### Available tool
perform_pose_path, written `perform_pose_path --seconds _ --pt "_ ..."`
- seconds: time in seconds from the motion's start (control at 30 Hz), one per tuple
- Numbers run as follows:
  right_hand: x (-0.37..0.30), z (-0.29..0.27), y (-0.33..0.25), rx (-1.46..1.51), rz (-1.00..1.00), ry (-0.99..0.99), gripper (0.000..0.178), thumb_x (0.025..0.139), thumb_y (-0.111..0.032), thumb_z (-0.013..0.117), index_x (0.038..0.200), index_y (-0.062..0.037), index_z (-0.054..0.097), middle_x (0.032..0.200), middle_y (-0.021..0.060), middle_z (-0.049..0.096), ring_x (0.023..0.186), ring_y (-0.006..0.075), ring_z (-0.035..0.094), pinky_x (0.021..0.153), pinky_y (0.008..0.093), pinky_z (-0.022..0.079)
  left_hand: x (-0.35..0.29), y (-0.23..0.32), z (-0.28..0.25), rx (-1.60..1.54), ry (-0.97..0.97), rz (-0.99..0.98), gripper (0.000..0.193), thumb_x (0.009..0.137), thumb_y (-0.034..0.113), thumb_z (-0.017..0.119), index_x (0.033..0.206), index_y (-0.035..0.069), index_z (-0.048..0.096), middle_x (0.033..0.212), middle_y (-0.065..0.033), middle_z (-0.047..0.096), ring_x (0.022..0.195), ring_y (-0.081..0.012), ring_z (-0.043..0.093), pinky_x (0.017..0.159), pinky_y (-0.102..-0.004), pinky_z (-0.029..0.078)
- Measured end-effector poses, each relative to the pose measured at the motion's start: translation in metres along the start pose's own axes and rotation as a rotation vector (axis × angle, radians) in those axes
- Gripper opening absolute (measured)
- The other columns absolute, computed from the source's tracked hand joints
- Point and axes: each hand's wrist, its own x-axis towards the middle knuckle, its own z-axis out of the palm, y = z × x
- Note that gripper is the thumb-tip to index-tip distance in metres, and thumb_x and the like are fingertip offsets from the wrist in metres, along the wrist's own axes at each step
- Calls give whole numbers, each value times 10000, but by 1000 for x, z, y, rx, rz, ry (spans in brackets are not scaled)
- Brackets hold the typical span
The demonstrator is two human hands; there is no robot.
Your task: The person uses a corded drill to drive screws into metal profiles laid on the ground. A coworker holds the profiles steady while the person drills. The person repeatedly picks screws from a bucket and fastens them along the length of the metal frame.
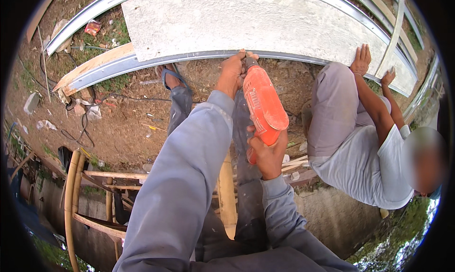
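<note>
An orange-red power drill (262,99) lies across the middle of the view, its dark nose touching down at the near edge of a white board (246,20). My right hand (270,153) is wrapped round its grip at the rear. Close beside the drill's nose, my left hand (231,73) has its fingers closed at the metal channel (199,56) under the board's edge; whatever they pinch is hidden. At the right, a co-worker presses one hand (361,58) flat on the board, with the other hand (388,76) at its edge.
The co-worker's bent knee (332,82) is close to the board. A black cable (84,125) winds over littered soil at the left. Bamboo framing (73,201) stands at lower left, and a bamboo pole (227,196) lies between my legs. More metal channels (374,11) lie at the far right.
</note>
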Motion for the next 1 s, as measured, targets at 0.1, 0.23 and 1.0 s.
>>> perform_pose_path --seconds 0.1,0.23,1.0 --pt "4 -3 1 67 48 0 623 714 47 627 1322 42 494 1201 145 644 960 228 673 742 327 567 8 -5 -3 34 -55 22 243 1069 206 490 1124 -10 590 870 -142 721 601 -176 625 540 -344 572" --pt "15 -3 4 84 11 -15 621 711 58 624 1319 42 496 1193 146 646 937 226 679 721 321 567 19 -10 -10 59 -66 15 249 1073 203 473 1118 -14 585 902 -165 715 671 -201 658 568 -359 583" --pt "41 11 19 -127 -21 83 437 783 74 705 1193 2 572 999 76 693 806 133 648 664 276 527 -51 -25 0 -117 -380 -32 350 912 406 637 975 62 636 849 -104 670 721 -207 676 674 -368 604"
